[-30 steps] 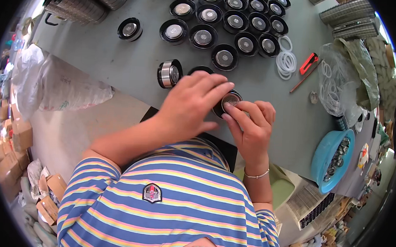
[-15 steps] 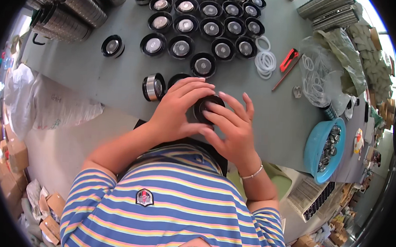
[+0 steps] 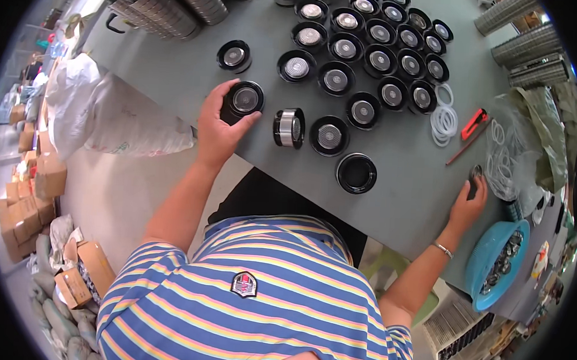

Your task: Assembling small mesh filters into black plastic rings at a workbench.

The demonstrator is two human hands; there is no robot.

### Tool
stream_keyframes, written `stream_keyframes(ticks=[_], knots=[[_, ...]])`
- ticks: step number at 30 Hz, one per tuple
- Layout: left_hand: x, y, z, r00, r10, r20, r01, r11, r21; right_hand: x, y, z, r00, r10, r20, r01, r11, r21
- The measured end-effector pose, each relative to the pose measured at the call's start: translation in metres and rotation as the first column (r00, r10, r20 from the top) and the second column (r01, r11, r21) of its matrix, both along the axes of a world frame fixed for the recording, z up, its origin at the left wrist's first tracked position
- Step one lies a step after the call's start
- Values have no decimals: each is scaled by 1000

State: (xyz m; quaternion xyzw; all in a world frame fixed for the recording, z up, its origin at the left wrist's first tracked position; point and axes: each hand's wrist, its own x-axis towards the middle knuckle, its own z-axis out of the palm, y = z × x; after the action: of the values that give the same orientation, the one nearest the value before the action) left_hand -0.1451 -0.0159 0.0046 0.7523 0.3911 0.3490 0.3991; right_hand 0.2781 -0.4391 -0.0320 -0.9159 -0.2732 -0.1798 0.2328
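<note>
From the head view, a black cap [image 3: 243,101] is clasped by the left hand [image 3: 219,127] on the bench [image 3: 177,78]. A small dark part [image 3: 474,173] is touched by the right hand [image 3: 468,204]; its grip cannot be told.

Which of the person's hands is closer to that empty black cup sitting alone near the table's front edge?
The right hand, though not by much. It rests at the table edge to the right of the empty black cup, holding a small dark part. The left hand grips a black round piece farther off, to the cup's left.
</note>
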Motion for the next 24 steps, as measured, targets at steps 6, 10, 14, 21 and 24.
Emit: stream_keyframes(ticks=[6, 10, 14, 21, 24], knots=[[5, 21, 33, 995, -92, 30, 84, 976, 202, -6, 3, 0, 999, 51, 4, -51, 998, 40], [6, 17, 39, 978, -190, 85, 187, 981, 45, -5, 1, 0, 999, 43, -5, -42, 998, 40], [12, 15, 42, 996, -47, -71, 74, 888, 455, -9, 6, 7, 999, 53, -8, -52, 997, 53], [4, -8, 24, 824, -329, -460, 529, 737, 420, -7, 5, 6, 998, 67, -23, -65, 996, 58], [4, -29, 41, 883, -375, -284, 456, 830, 320, -8, 5, 6, 997, 68, -34, -65, 996, 67]])
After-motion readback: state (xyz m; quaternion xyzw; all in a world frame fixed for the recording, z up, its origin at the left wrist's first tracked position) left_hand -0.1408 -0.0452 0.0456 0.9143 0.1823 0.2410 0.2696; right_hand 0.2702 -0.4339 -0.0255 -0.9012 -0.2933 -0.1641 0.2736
